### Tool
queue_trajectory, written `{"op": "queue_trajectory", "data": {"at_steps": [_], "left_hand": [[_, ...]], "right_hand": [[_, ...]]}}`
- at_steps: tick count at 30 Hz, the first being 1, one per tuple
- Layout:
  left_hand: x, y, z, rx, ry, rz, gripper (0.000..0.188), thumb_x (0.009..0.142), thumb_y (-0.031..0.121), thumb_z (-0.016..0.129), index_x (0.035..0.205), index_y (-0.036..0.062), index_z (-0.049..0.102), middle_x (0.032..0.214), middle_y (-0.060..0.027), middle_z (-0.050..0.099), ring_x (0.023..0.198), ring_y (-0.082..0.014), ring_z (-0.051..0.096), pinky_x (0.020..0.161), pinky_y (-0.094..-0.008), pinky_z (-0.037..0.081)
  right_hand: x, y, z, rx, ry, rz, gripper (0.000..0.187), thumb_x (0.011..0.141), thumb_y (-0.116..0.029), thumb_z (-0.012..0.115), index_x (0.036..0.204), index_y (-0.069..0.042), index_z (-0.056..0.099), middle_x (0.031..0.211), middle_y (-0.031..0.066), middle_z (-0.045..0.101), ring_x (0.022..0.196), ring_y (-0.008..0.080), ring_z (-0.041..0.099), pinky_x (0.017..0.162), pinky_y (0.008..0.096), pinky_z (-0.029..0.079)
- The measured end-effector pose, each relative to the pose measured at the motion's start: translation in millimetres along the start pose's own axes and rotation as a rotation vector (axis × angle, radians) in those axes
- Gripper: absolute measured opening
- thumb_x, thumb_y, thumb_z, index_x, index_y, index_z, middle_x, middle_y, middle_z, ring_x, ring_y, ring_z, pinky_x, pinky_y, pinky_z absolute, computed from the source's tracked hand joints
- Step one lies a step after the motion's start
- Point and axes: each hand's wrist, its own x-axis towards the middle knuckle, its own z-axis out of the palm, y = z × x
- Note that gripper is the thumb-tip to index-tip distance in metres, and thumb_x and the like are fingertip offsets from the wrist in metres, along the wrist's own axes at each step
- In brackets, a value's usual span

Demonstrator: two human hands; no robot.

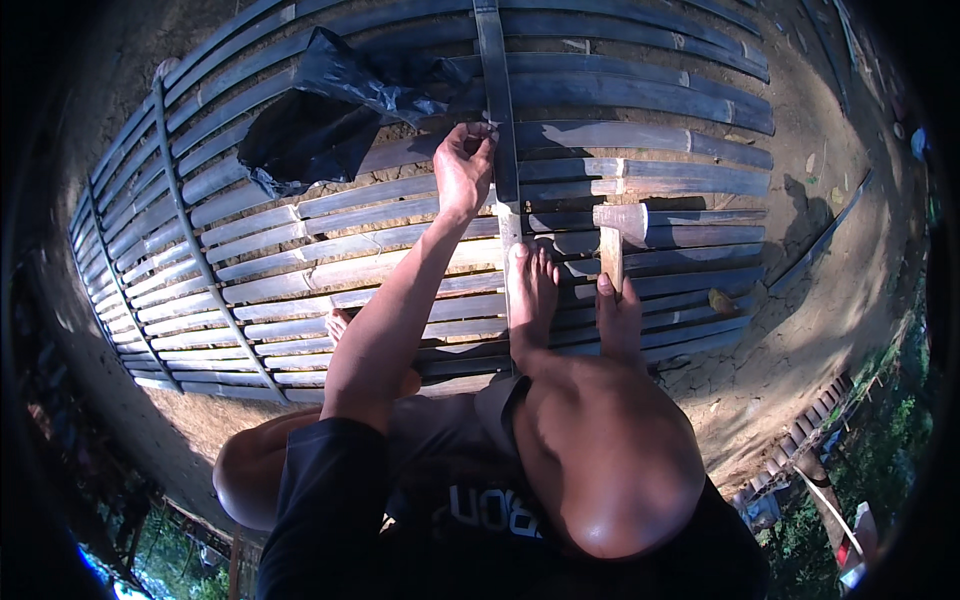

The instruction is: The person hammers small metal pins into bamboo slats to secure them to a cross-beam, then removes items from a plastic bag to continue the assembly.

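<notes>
My left hand (465, 165) reaches forward over a platform of dark bamboo slats (400, 262). Its thumb and fingers are pinched together beside a long flat strip (503, 165) that crosses the slats. A small pale tip shows at the fingertips; what it belongs to is too small to make out. On the right, my right hand (618, 318) grips the lower wooden handle of a hatchet (611, 262), partly hidden behind my knee. The hatchet's broad metal head points away from me, above the slats. My bare foot (534, 290) presses on the near part of the strip.
A crumpled black plastic bag (310, 135) lies on the slats at the far left. Round poles (188, 225) cross the slats' left side. Gaps between slats show dirt below. A loose strip (825, 235) lies on the bare ground (735, 385) at right, near greenery.
</notes>
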Motion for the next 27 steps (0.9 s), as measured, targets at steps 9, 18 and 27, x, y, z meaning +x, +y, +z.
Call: {"op": "queue_trajectory", "data": {"at_steps": [9, 18, 27], "left_hand": [[0, -8, 2, 0.014, 0.045, 0.156, 0.013, 0.093, 0.008, 0.069, 0.099, -0.0026, 0.067, 0.087, -0.005, 0.07, 0.079, -0.0068, 0.06, 0.073, -0.0229, 0.048], [-3, -3, 13, 0.179, 0.176, 0.305, 0.009, 0.09, 0.005, 0.069, 0.094, -0.0024, 0.07, 0.082, -0.0076, 0.067, 0.07, -0.0096, 0.061, 0.067, -0.0241, 0.049], [-6, -10, 14, 0.346, 0.251, 0.478, 0.007, 0.087, 0.004, 0.069, 0.092, -0.0004, 0.072, 0.087, -0.0119, 0.07, 0.068, -0.0186, 0.069, 0.062, -0.0289, 0.053]], "right_hand": [[12, -35, 22, -0.048, -0.056, -0.014, 0.045, 0.101, -0.04, 0.054, 0.096, 0.005, 0.055, 0.073, 0.0149, 0.057, 0.066, 0.0215, 0.054, 0.063, 0.0389, 0.045], [37, -58, 33, -0.148, -0.025, -0.277, 0.034, 0.102, -0.035, 0.056, 0.099, -0.001, 0.058, 0.065, 0.0024, 0.054, 0.058, 0.0095, 0.052, 0.052, 0.0284, 0.043], [44, -109, 45, -0.191, -0.121, -0.372, 0.043, 0.101, -0.039, 0.054, 0.094, 0.003, 0.052, 0.063, 0.0228, 0.057, 0.062, 0.045, 0.062, 0.054, 0.0482, 0.045]]}}
